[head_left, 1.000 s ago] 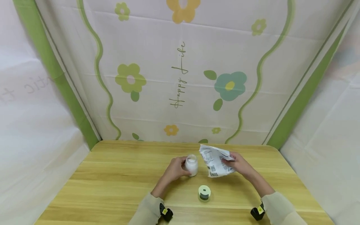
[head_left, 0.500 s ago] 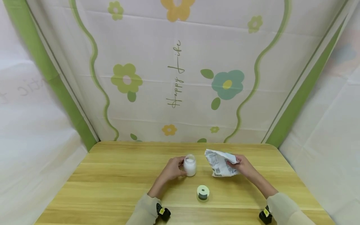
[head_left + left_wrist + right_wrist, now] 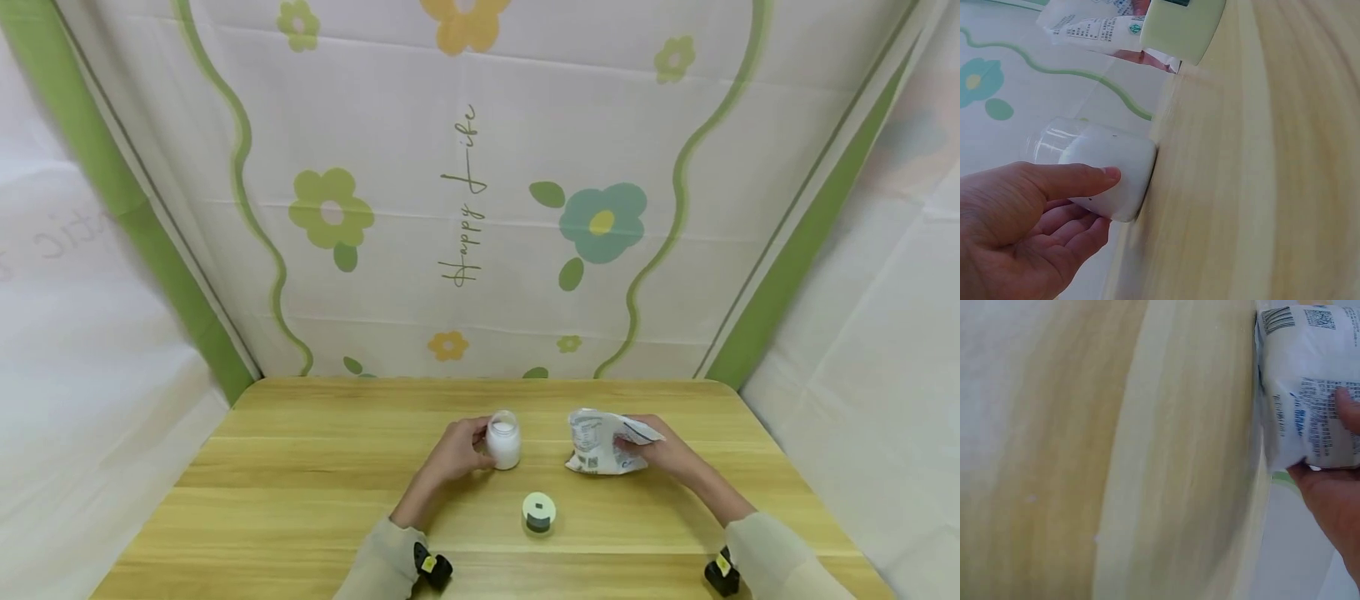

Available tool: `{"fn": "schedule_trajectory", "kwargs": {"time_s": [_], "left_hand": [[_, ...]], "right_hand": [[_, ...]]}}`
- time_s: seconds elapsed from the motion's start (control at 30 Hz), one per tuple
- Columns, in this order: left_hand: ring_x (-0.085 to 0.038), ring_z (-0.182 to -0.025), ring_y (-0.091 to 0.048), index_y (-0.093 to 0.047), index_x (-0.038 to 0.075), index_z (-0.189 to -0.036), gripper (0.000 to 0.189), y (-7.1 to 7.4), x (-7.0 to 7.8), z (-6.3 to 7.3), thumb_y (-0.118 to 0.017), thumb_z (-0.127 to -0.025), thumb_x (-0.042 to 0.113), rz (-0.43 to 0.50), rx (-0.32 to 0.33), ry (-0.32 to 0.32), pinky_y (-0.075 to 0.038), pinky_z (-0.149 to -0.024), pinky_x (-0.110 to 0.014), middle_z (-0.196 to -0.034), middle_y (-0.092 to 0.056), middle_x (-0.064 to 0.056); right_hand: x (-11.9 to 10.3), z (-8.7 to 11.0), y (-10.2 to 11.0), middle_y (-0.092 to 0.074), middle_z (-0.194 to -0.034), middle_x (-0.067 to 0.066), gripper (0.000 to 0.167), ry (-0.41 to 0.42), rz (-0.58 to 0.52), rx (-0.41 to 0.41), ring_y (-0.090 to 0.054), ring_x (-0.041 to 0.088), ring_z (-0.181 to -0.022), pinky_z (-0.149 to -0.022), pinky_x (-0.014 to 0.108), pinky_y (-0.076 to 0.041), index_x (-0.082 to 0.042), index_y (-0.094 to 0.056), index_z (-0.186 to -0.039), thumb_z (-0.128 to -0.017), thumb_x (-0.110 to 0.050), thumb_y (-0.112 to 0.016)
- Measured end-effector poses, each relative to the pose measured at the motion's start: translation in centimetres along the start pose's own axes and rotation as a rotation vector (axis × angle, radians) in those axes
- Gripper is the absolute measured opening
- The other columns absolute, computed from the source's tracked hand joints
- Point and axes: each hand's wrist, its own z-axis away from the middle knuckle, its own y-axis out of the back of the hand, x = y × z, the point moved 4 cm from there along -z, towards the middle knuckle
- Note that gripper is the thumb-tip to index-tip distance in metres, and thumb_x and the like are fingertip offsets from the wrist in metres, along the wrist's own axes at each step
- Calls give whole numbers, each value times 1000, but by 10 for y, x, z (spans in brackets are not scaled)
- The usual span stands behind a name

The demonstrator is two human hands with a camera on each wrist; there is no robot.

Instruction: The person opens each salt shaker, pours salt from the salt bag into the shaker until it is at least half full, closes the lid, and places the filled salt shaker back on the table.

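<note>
My left hand (image 3: 452, 452) holds a small clear glass jar (image 3: 503, 442) upright on the table, thumb on one side and fingers on the other. White contents fill most of the jar (image 3: 1107, 165), and its mouth is uncovered. To the right, my right hand (image 3: 660, 450) grips a white printed plastic pouch (image 3: 600, 442), which stands at the tabletop. Barcode and small print show on the pouch (image 3: 1310, 381) in the right wrist view, with the thumb across its face. A pale green lid-like piece (image 3: 538, 510) with a dark patch sits in front of the jar, between the hands.
The wood-grain table (image 3: 315, 500) has a back edge close behind the jar and pouch. A white curtain (image 3: 405, 250) with flower prints hangs behind it, with more cloth at both sides. Tiny white specks (image 3: 1032, 499) lie on the tabletop in the right wrist view.
My right hand has moved the pouch rightward, away from the jar, and lowered it to a more upright stance. The left hand stays on the jar. The head view has shifted slightly.
</note>
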Motion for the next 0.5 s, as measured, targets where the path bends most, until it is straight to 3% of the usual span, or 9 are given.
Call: {"fn": "schedule_trajectory", "kwargs": {"time_s": [0.27, 0.4, 0.5], "left_hand": [[-38, -125, -60, -52, -10, -138, 69, 6, -4, 6, -81, -76, -5, -1, 20, 21, -52, -101, -43, -137, -59, -26], [-38, -125, -60, -52, -10, -138, 68, 7, -3, 6, -80, -76, -6, 20, 24, 7, -52, -102, -43, -136, -59, -26], [-38, -125, -60, -53, -10, -137, 67, 6, -2, 6, -80, -76, -7, 31, 20, -4, -52, -102, -42, -135, -60, -26]], "right_hand": [[8, 4, 1, -69, -120, 21, 39, -158, -86, -13, -63, -2, -101, -85, 19, -52, 7, -61, -126, -95, -15, -68], [11, 5, 2, -68, -120, 3, 47, -231, -241, -13, -61, -4, -103, -87, 17, -51, 11, -51, -134, -99, -18, -62], [15, 8, 1, -66, -116, -12, 35, -266, -460, 4, -63, -1, -105, -90, 20, -53, 0, -52, -135, -103, -14, -54]]}}
